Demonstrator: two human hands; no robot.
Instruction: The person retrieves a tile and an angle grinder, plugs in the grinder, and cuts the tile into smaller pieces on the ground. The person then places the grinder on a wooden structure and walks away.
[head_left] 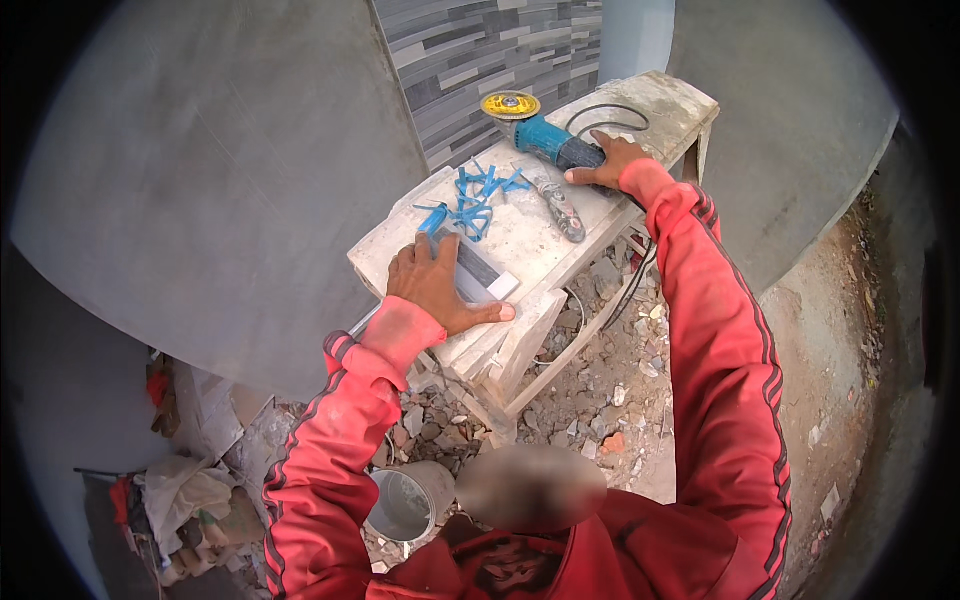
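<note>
My left hand point(435, 285) spans a grey striped tile piece point(482, 268) on the near left part of a pale, dusty bench. Its fingers lie at the tile's far end, and the thumb reaches past the near corner. My right hand point(612, 163) is closed round the dark rear body of a teal angle grinder point(543, 139), which rests on the bench with its yellow disc point(510, 105) up at the far left. Between my hands lie a patterned hand tool handle point(563, 212) and a heap of blue plastic tile clips point(474, 205).
The wooden bench point(400, 236) stands over broken rubble point(590, 400). A black cord point(632, 287) hangs off its right side. Below my left arm sits a bucket point(405, 500). Large grey panels point(200, 170) flank the bench, with a striped tiled wall point(490, 60) behind. Sacks and debris point(190, 500) lie at lower left.
</note>
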